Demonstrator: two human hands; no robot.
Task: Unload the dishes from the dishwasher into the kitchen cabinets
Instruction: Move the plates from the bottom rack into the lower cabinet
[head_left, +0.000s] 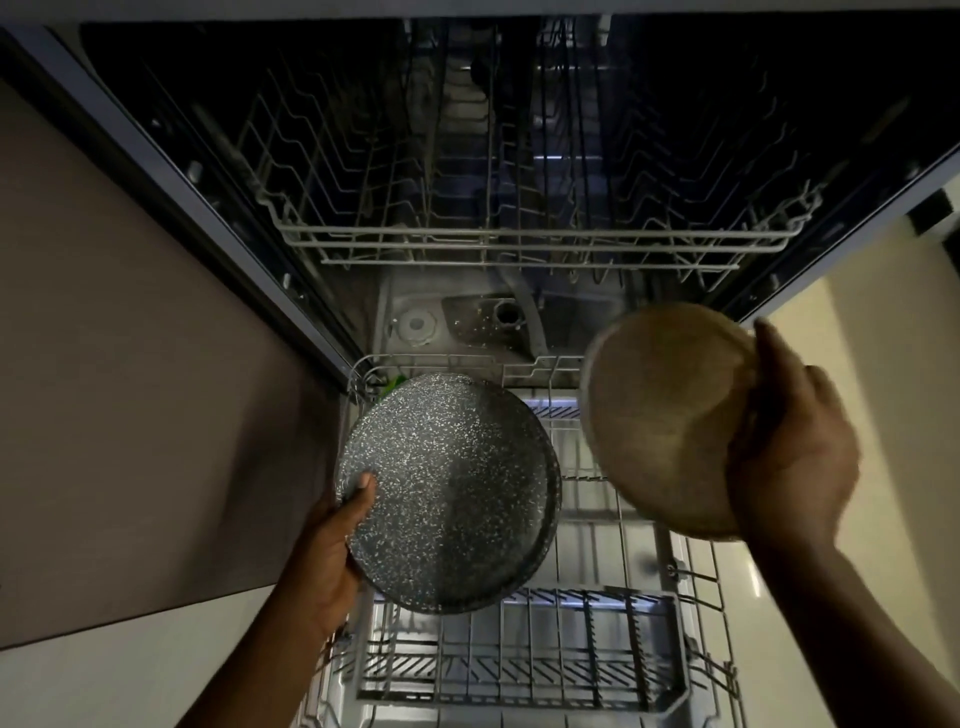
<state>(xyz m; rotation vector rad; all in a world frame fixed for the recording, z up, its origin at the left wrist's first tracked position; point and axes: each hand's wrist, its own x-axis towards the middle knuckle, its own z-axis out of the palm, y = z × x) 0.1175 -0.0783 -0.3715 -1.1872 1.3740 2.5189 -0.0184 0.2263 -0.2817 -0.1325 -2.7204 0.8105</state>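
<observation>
A dark speckled round plate (457, 493) is held above the pulled-out lower rack (519, 670). My left hand (337, 540) grips its left rim, thumb on top. A tan, woven-looking round bowl (660, 415) is tilted above the rack's right side. My right hand (795, 441) holds it by its right rim, fingers curled behind. The bowl is slightly blurred. The wire upper rack (519, 234) inside the dishwasher shows no dishes.
A small green item (393, 383) peeks out behind the speckled plate at the lower rack's back left corner. A beige cabinet front (130, 389) stands to the left of the dishwasher. Pale floor (883, 415) lies to the right.
</observation>
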